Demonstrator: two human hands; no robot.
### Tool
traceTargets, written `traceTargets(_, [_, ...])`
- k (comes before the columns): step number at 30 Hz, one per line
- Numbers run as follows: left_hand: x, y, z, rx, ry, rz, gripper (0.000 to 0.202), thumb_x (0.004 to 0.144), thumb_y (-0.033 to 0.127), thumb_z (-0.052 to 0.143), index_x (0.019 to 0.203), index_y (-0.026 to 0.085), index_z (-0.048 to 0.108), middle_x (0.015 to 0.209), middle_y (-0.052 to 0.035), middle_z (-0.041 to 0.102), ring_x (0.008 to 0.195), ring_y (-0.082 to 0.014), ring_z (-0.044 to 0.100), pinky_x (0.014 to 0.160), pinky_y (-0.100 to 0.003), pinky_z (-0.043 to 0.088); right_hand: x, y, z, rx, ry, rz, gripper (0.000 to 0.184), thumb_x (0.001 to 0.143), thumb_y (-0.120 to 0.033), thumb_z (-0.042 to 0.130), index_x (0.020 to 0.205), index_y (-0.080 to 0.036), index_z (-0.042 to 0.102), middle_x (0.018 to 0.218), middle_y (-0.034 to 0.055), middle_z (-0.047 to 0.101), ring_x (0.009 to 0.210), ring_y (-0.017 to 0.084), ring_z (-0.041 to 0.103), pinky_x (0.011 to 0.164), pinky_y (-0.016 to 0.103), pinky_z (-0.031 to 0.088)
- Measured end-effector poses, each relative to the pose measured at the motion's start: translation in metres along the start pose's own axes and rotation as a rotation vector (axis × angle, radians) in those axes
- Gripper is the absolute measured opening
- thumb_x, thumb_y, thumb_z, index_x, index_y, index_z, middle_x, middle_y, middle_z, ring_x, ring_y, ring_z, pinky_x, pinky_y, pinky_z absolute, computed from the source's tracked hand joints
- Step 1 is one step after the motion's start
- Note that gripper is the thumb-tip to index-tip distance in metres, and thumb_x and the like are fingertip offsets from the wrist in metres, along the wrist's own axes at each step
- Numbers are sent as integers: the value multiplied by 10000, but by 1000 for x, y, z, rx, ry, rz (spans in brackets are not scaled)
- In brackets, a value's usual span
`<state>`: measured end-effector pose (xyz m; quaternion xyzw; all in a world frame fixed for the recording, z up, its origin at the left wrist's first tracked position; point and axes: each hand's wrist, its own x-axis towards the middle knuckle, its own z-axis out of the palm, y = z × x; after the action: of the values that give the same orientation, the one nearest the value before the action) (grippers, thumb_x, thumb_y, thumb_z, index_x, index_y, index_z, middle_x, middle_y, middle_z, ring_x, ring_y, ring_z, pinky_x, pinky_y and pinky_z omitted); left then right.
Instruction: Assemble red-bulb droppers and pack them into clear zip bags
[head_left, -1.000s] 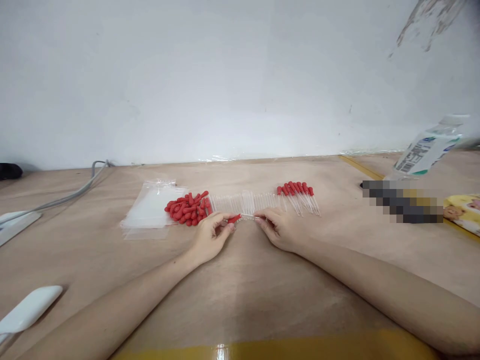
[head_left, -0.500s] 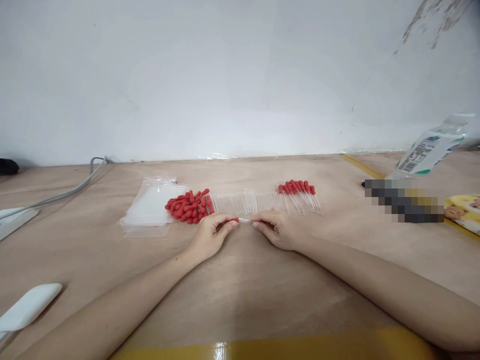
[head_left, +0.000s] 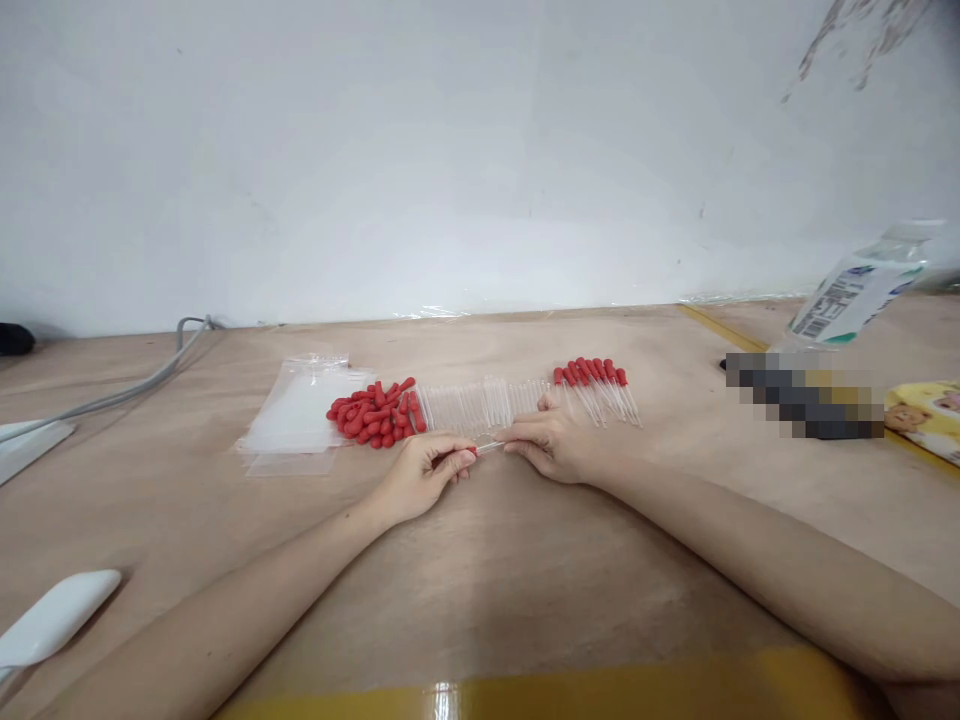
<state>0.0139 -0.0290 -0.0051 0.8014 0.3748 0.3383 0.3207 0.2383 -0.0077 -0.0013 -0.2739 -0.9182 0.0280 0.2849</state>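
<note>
Between finger and thumb, my left hand (head_left: 431,472) pinches a red rubber dropper bulb (head_left: 472,451), mostly hidden by the fingers. My right hand (head_left: 551,445) is closed on a thin clear glass tube (head_left: 490,447), whose left end meets the bulb. Just beyond my left hand lies a heap of red bulbs (head_left: 371,412). A row of clear tubes (head_left: 480,402) stretches from that heap toward the right. Behind my right hand, several droppers with red bulbs fitted (head_left: 596,385) lie side by side, tips toward me.
Clear plastic bags (head_left: 289,415) are stacked left of the bulbs. A grey cable (head_left: 142,380) and a white object (head_left: 64,615) lie farther left. On the right are a plastic bottle (head_left: 855,300), a blurred-out dark object (head_left: 802,395) and a yellow printed packet (head_left: 926,412).
The tube between my hands has tilted, its right end now higher. My right hand has shifted slightly up and left, and its fingers have changed position. The view has moved a little.
</note>
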Motion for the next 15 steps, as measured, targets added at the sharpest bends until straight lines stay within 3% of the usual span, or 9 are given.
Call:
traceTargets(6, [0, 6, -2, 243, 31, 16, 190, 846, 295, 527, 811, 164, 661, 708, -13, 623, 633, -118, 546, 587, -215, 414, -3, -7, 0, -285, 40, -61, 268, 879, -181, 383, 867, -173, 651, 649, 15, 610, 539, 100, 446, 621, 302, 182])
traceTargets(15, [0, 7, 1, 303, -4, 115, 156, 843, 274, 534, 817, 165, 643, 755, -19, 641, 675, -128, 564, 617, -229, 425, -4, -15, 6, -151, -20, 23, 268, 895, -212, 357, 820, -162, 610, 652, -1, 607, 540, 96, 426, 631, 288, 183])
